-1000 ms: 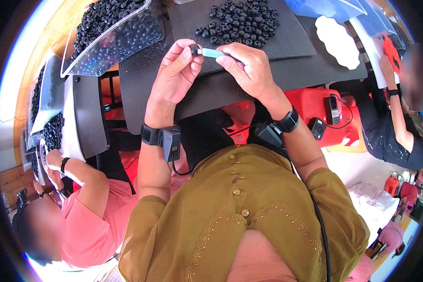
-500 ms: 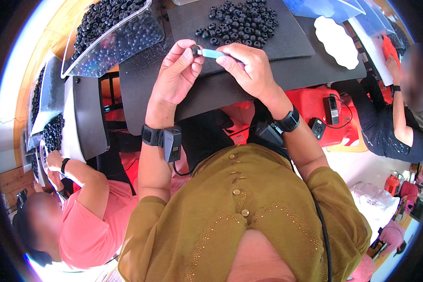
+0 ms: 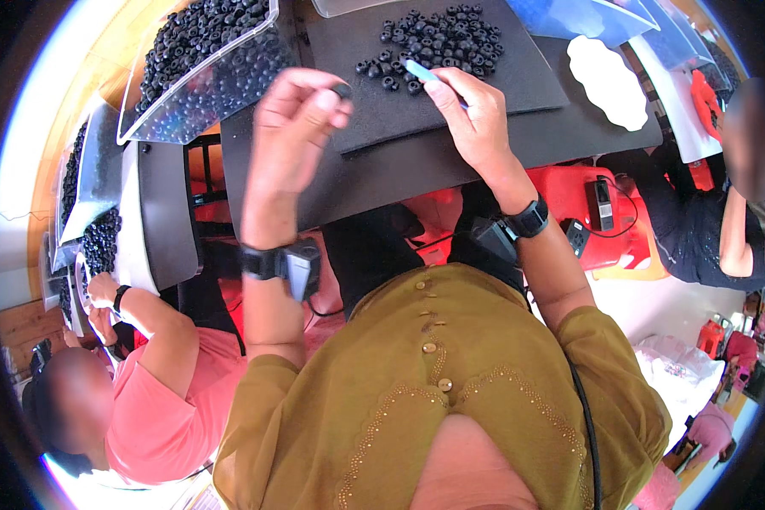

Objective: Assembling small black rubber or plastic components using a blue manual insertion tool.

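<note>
Between the thumb and fingertips of my left hand (image 3: 296, 115), slightly blurred, is a small round black piece (image 3: 341, 90). That hand is above the table, just right of a clear plastic tub (image 3: 160, 127) heaped with similar black pieces. My right hand (image 3: 478, 119) is closed around a slim tool with a light blue end (image 3: 419, 70); its exact kind does not show. The tool's tip points up and left over a pile of black round pieces with holes (image 3: 442, 42), spread on a dark board (image 3: 527, 81). The held piece and the tool are apart.
A white scalloped-edge object (image 3: 608, 82) lies on the dark table (image 3: 382, 183) to the right. Blue-tinted tubs (image 3: 582, 19) stand at the back right. A person in pink (image 3: 174, 408) sits at the left, another in black (image 3: 697, 229) at the right. Below the table are red stools (image 3: 561, 191).
My hands have moved apart, separating the black piece from the tool. The left hand went left with the piece; the right went slightly right, its tool now angled upward.
</note>
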Action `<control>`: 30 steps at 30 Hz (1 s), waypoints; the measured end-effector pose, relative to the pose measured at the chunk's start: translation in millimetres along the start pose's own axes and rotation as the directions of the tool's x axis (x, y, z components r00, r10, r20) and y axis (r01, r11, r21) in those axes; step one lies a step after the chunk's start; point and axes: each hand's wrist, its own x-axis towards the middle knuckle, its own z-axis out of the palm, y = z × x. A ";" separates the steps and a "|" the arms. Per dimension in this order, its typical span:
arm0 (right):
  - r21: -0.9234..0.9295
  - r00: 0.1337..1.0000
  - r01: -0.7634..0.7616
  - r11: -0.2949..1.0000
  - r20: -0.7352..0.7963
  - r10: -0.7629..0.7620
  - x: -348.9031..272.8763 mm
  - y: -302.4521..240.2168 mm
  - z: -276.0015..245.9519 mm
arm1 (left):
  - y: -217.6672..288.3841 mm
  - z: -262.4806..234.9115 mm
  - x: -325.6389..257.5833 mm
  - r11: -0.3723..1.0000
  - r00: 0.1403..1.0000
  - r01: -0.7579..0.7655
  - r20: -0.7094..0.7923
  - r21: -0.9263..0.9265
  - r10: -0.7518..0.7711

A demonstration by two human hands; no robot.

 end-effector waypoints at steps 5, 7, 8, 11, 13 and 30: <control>0.080 0.998 -0.047 0.996 -0.042 0.051 -6.4 6.2 -11.8 | 88.9 -28.8 62.3 0.775 0.910 -0.269 -0.111 0.572 0.399; 0.122 1.000 -0.029 0.992 0.001 0.030 -0.3 -1.5 -1.2 | 120.0 -80.5 76.0 0.629 0.877 -0.169 -0.175 0.759 0.448; 0.114 0.999 -0.036 0.993 0.014 0.034 0.3 -0.2 -2.5 | 121.4 -83.5 87.6 0.539 0.914 -0.133 -0.108 0.832 0.391; 0.143 0.998 -0.058 0.988 -0.007 0.059 -1.0 5.5 1.0 | 101.4 -72.0 88.7 0.064 0.872 -0.179 0.128 0.982 0.472; 0.114 0.993 -0.107 0.988 -0.028 0.111 -4.6 13.9 -6.7 | 59.8 -18.5 80.8 -0.061 0.772 -0.376 0.349 0.925 0.531; 0.112 0.991 -0.130 0.985 -0.018 0.132 -4.9 5.6 -6.0 | -31.8 21.0 44.8 0.719 0.989 0.122 -0.021 0.684 -0.148</control>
